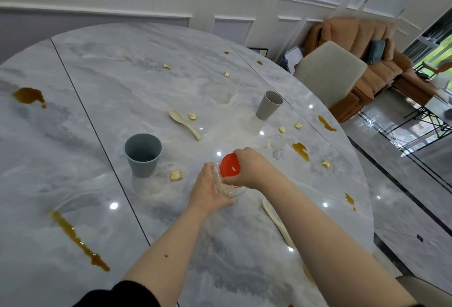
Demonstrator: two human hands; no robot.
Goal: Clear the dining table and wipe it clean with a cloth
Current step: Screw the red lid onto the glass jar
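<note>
A clear glass jar [226,188] with a red lid [228,163] stands on the round marble table [122,81]. My left hand [209,190] wraps the jar's side and my right hand [247,167] grips the lid from above. A blue-grey cup [143,155] stands left of the jar, and a light grey cup [269,105] stands farther back right. One cream spoon [184,124] lies behind the jar; a second cream spoon [277,223] lies under my right forearm. Brown sauce smears [78,239] and yellow food scraps [176,175] dot the tabletop.
A beige chair [329,71] stands at the table's far right edge, with an orange sofa [371,62] behind it. Glossy floor runs along the right side. Another brown spill [28,95] lies at the table's far left.
</note>
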